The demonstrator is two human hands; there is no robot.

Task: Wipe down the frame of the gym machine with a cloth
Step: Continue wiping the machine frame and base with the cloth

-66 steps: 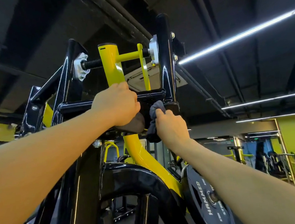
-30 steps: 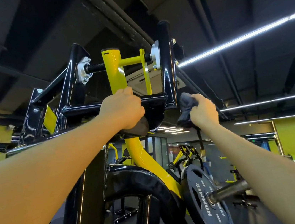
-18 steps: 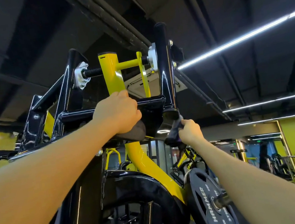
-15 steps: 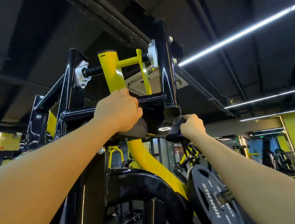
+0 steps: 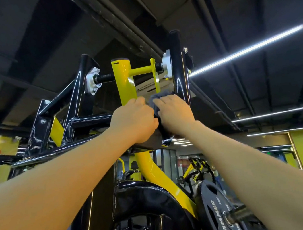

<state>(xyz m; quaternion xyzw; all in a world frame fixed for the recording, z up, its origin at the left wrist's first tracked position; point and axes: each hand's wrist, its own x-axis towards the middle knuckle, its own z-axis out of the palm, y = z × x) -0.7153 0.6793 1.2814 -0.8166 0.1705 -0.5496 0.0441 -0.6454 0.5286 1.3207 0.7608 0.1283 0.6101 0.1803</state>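
The right hand [image 5: 174, 115] presses the grey cloth [image 5: 159, 99] on the black frame [image 5: 178, 69] beside the yellow post [image 5: 124, 83], fingers curled on it. The left hand [image 5: 134, 122] grips the crossbar [image 5: 90, 120] — fingers wrapped. I think firm, overlapping strokes along the tube are best. The paint is glossy; the gym has a dark ceiling, light strips [image 5: 249, 49] and a weight plate [image 5: 219, 215] below.

Both hands are raised side by side at the machine's upper frame, the left hand [image 5: 134, 121] touching the right hand [image 5: 174, 115]. The cloth [image 5: 159, 97] lies between the right hand and the crossbar [image 5: 90, 120]. A lever arm [image 5: 123, 80] rises behind the left hand; an upright post [image 5: 178, 65] stands right of it. The weight plate [image 5: 219, 215] sits low, near, right.
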